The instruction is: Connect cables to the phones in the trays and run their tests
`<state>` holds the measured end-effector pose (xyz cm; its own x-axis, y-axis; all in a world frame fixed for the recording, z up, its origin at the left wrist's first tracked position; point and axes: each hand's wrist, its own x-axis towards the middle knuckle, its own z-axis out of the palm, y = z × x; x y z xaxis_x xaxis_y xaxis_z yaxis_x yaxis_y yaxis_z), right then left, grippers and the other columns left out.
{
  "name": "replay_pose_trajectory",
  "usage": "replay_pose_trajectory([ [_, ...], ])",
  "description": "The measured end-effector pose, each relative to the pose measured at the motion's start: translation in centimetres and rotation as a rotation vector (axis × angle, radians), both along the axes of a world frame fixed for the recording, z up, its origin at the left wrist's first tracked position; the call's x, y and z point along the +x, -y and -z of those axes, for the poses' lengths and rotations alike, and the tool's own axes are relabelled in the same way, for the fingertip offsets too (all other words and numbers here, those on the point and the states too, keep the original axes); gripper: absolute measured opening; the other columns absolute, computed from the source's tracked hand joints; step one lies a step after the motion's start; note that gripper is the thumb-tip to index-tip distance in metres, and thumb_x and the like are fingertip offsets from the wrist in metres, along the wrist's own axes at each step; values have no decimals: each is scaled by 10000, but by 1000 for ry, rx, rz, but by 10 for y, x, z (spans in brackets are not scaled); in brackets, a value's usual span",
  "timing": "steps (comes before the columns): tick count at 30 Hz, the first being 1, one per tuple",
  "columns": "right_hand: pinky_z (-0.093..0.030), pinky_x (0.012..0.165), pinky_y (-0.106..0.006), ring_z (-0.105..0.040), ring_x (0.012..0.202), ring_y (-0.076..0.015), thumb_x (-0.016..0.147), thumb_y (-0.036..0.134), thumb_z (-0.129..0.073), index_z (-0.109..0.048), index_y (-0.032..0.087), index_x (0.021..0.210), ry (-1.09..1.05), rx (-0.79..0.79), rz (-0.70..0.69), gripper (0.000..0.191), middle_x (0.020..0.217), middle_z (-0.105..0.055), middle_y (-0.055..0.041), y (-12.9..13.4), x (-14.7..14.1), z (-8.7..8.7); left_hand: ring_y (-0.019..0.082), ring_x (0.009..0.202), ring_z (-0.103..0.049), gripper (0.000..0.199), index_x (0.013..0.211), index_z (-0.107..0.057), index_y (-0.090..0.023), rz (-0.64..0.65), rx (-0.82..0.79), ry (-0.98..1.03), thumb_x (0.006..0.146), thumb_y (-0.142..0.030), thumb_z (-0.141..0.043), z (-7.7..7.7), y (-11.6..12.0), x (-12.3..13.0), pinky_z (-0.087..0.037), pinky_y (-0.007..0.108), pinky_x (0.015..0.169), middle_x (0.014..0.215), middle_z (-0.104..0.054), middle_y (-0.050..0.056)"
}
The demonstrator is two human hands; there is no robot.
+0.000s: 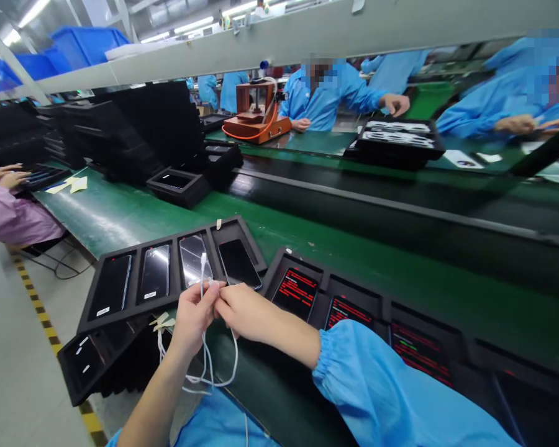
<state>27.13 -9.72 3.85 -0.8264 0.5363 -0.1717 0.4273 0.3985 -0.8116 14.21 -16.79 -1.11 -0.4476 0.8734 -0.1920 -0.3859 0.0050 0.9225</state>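
My left hand (192, 315) is closed on a white USB cable (236, 360), whose connector (204, 261) points up above the fingers. My right hand (239, 305) meets it at the fingertips, pinched on the same cable; the exact grip is partly hidden. Loops of cable hang below both hands. Just beyond them lies a black foam tray (174, 267) of dark-screened phones, one phone (239, 264) tilted in the rightmost compartment. Under my right forearm, a second black tray (323, 282) holds phones (297, 292) showing red text.
Stacked black trays (135, 130) stand at the back left, near a phone in a small black box (177, 180). A dark channel runs along the green bench (135, 208). Across it, co-workers in blue (340, 93) sit near a wooden fixture (256, 112). A pink sleeve (18, 211) shows at left.
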Motion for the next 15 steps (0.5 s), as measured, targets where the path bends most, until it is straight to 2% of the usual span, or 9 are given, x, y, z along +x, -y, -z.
replay_pose_trajectory([
  [2, -398, 589, -253, -587, 542, -135, 1063, 275, -585, -619, 199, 758, 32, 84, -27, 316, 588, -607, 24, -1, 4, -3, 67, 502, -518, 724, 855, -783, -107, -38, -7, 16, 467, -666, -1032, -2, -1, 4, -454, 185, 479, 635, -627, -8],
  [3, -390, 593, -255, -602, 586, -141, 1039, 333, -652, -641, 200, 766, 46, 123, -43, 304, 631, -638, 18, -5, 5, -4, 68, 502, -514, 729, 868, -793, -108, -64, -12, 21, 458, -660, -1036, -3, -1, 4, -460, 191, 485, 634, -625, -11],
  [5, -396, 627, -262, -638, 690, -158, 1023, 459, -697, -682, 206, 783, 70, 213, -48, 350, 735, -697, -2, -23, 8, -4, 31, 440, -402, 752, 922, -808, -108, -87, -36, 17, 479, -677, -1023, -1, 1, 2, -348, 173, 415, 620, -603, -28],
  [7, -440, 737, -279, -680, 836, -186, 1120, 468, -525, -721, 202, 864, 87, 328, 11, 417, 888, -746, -46, -51, 6, 1, 6, 410, -295, 795, 958, -812, -100, -66, -67, -5, 501, -725, -993, 4, 4, 2, -199, 169, 380, 610, -579, -38],
  [9, -461, 923, -324, -680, 1078, -225, 1170, 314, -353, -728, 167, 1058, 98, 450, 108, 418, 1161, -745, -125, -82, -3, 12, 11, 406, -284, 840, 956, -812, -89, -17, -104, -28, 510, -786, -955, 12, 5, 9, -149, 178, 391, 580, -540, -47],
  [11, -449, 1054, -397, -633, 1238, -263, 1164, 288, -373, -687, 126, 1240, 105, 537, 142, 362, 1337, -683, -174, -110, -16, 27, 26, 406, -308, 863, 934, -805, -88, 45, -159, -10, 507, -829, -926, 22, 5, 21, -165, 191, 401, 550, -497, -60],
  [13, -438, 1114, -463, -602, 1305, -283, 1149, 331, -458, -653, 131, 1331, 102, 602, 117, 333, 1412, -648, -161, -129, -31, 42, 25, 400, -282, 862, 898, -790, -93, 118, -213, 37, 515, -857, -899, 32, 3, 34, -150, 206, 401, 549, -496, -57],
  [15, -422, 1140, -498, -596, 1309, -287, 1136, 369, -508, -661, 154, 1331, 95, 660, 71, 328, 1403, -653, -131, -140, -43, 54, 18, 404, -244, 844, 894, -782, -97, 186, -231, 63, 545, -859, -884, 38, 0, 44, -119, 216, 407, 575, -527, -44],
])
